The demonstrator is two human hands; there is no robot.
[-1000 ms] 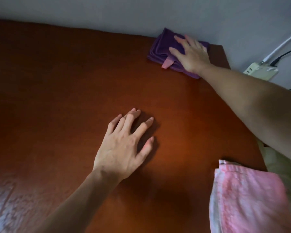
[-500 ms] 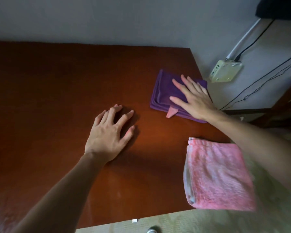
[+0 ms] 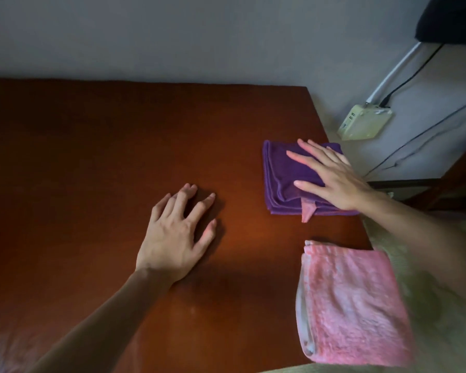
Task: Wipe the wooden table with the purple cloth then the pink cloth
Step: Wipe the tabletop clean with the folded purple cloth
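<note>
Along tabletop (image 3: 92,157) right edge, purple cloth (image 3: 283,173) is dragged nearer under flat right hand (image 3: 334,179), fingers apart; left hand (image 3: 172,238) spread, pink cloth (image 3: 353,305) untouched.

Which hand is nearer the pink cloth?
Right. The right hand lies flat on the purple cloth, just beyond the pink cloth; the left hand rests farther off, mid-table.

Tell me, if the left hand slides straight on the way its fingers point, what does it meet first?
Probably nothing: the left hand points up and slightly right over bare table, passing left of the purple cloth, toward the far edge and wall.
</note>
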